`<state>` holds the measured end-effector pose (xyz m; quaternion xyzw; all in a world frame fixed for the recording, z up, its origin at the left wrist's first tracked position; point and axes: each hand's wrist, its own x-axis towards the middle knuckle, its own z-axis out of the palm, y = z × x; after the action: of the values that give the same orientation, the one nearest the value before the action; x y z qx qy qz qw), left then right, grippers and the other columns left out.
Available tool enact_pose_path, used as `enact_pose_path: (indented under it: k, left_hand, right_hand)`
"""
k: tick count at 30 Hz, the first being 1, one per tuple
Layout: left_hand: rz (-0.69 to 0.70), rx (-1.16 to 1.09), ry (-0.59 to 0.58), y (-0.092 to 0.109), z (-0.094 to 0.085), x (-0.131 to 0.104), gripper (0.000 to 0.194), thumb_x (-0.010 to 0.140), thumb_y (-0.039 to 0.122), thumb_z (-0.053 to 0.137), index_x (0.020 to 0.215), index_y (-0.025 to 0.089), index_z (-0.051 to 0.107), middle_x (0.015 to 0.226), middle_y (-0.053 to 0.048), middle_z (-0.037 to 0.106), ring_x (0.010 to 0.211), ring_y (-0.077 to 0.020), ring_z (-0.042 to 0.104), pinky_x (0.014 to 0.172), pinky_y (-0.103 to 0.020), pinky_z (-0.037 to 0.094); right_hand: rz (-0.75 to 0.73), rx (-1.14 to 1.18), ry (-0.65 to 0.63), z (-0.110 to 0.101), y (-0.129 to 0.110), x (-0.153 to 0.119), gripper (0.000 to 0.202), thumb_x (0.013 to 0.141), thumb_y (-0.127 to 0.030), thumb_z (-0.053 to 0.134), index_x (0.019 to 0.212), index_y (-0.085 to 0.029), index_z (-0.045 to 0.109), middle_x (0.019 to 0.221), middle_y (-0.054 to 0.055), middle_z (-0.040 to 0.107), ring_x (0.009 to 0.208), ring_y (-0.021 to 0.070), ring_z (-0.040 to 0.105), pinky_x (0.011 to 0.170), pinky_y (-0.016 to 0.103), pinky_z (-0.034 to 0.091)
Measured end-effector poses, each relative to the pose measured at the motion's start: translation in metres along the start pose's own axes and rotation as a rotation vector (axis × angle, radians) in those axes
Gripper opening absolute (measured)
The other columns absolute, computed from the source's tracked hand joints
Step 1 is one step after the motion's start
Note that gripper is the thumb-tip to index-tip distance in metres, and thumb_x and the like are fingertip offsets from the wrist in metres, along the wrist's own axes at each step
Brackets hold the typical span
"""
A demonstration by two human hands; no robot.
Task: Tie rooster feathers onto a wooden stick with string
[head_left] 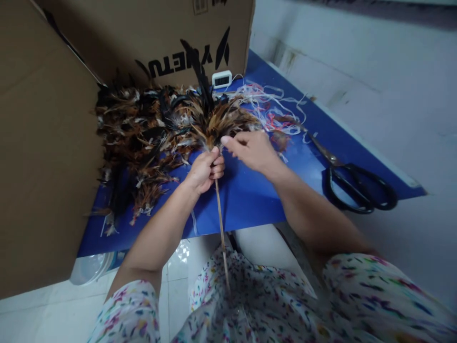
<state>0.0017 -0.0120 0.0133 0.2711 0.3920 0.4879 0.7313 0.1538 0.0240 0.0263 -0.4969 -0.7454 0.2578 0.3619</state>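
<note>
My left hand [207,171] is wrapped round a thin wooden stick [220,214], close under the brown and black feathers [217,119] that fan out from its top. The stick's lower end slants down toward my lap. Just right of the feather base, my right hand [250,148] has its thumb and forefinger pinched together; what is between them is too small to make out. A loose heap of brown, black and white feathers [139,128] covers the left part of the blue table [250,200].
Large black-handled scissors [348,178] lie at the right table edge. Behind the feathers are tangled white and pink strings [278,107] and a small white digital display [222,79]. Cardboard boxes [117,33] stand at the back and left; a wall [374,95] borders the right.
</note>
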Motion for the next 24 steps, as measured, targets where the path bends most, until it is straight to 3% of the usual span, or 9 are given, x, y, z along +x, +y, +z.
enact_pose_path:
  k: [3,6,11,14,19,24]
  left_hand:
    - [0.038,0.074,0.032,-0.005,0.004,-0.001,0.033,0.094,0.016,0.049,0.065,0.018,0.034,0.054,0.009,0.027,0.038,-0.0002,0.020,0.037,-0.012,0.012]
    - [0.056,0.156,0.048,-0.011,0.009,-0.004,0.031,0.092,0.009,0.042,0.064,0.017,0.033,0.054,0.008,0.028,0.037,-0.0002,0.021,0.038,-0.013,0.012]
    - [0.030,0.194,0.056,-0.018,0.015,-0.007,0.031,0.093,0.019,0.051,0.067,0.018,0.034,0.054,0.009,0.029,0.038,0.0002,0.021,0.038,-0.012,0.012]
    - [0.010,0.193,0.054,-0.021,0.015,-0.007,0.030,0.093,0.025,0.056,0.072,0.019,0.035,0.055,0.010,0.030,0.038,0.0002,0.020,0.038,-0.011,0.012]
    - [0.008,0.213,0.022,-0.023,0.014,-0.007,0.025,0.097,0.022,0.047,0.075,0.020,0.035,0.055,0.011,0.030,0.036,0.0002,0.021,0.037,-0.010,0.013]
    - [-0.005,0.152,-0.034,-0.022,0.011,-0.005,0.019,0.091,0.022,0.056,0.079,0.019,0.041,0.058,0.007,0.045,0.038,-0.0023,0.035,0.036,-0.010,0.020]
  right_hand:
    - [0.102,0.059,-0.156,0.018,0.001,0.003,0.054,0.077,-0.069,0.061,0.064,-0.017,0.061,0.063,0.001,0.060,0.064,0.0141,0.054,0.062,0.029,0.038]
    - [0.213,0.322,-0.306,0.028,0.002,0.006,0.054,0.067,-0.069,0.071,0.062,-0.016,0.058,0.061,0.000,0.058,0.063,0.0130,0.052,0.060,0.028,0.040]
    - [0.335,0.688,-0.302,0.036,0.001,0.009,0.043,0.060,-0.051,0.085,0.070,-0.015,0.064,0.065,0.001,0.063,0.065,0.0128,0.056,0.062,0.026,0.047]
    - [0.374,0.797,-0.256,0.041,0.002,0.010,0.030,0.063,-0.036,0.084,0.070,-0.014,0.064,0.068,0.000,0.065,0.064,0.0109,0.057,0.059,0.023,0.046]
    - [0.464,0.850,-0.232,0.045,0.001,0.009,0.020,0.076,-0.021,0.072,0.061,-0.014,0.060,0.059,0.000,0.063,0.055,0.0082,0.055,0.049,0.020,0.043]
    - [0.522,0.821,-0.285,0.042,-0.001,0.008,0.028,0.085,-0.022,0.065,0.059,-0.015,0.058,0.049,-0.002,0.056,0.039,0.0059,0.045,0.034,0.018,0.033]
